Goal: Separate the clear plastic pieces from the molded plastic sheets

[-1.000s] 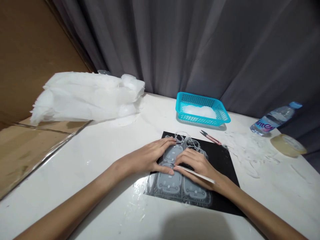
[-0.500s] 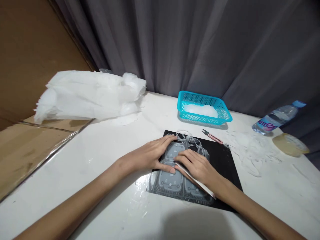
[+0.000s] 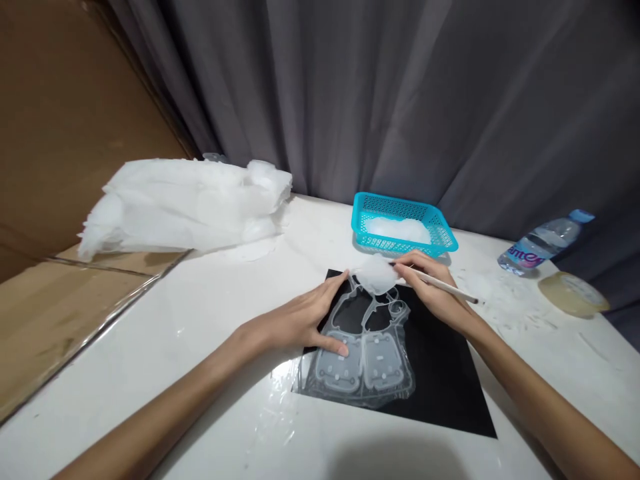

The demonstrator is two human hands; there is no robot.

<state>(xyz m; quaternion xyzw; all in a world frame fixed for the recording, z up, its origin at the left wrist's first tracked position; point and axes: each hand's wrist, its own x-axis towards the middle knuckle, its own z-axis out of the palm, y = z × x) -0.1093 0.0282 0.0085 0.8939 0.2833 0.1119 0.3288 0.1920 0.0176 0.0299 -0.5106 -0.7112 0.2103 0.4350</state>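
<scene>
A black mat (image 3: pixel 445 373) lies on the table, with a clear plastic sheet (image 3: pixel 363 393) over its left half. Rounded grey-looking panels (image 3: pixel 337 363) show in the sheet's lower part; above them are cut-out openings and curled strips. My left hand (image 3: pixel 310 320) is spread flat on the sheet's left edge, its thumb on a lower panel. My right hand (image 3: pixel 427 283), closed, grips a slim white pen-like tool (image 3: pixel 447 288) above the mat's far edge. Beside its fingertips is a translucent whitish rounded piece (image 3: pixel 376 275); how it is held is hidden.
A blue basket (image 3: pixel 357 220) with white pieces stands behind the mat. To the right are plastic scraps (image 3: pixel 500 300), a roll of tape (image 3: pixel 575 293) and a water bottle (image 3: pixel 545 243). A white sheet stack (image 3: pixel 185 207) lies at left on cardboard (image 3: pixel 115 287).
My right hand moved from the panels up to the mat's far edge, with the tool and a whitish piece. The upper panels have left the sheet, showing openings. My left hand stays on the sheet.
</scene>
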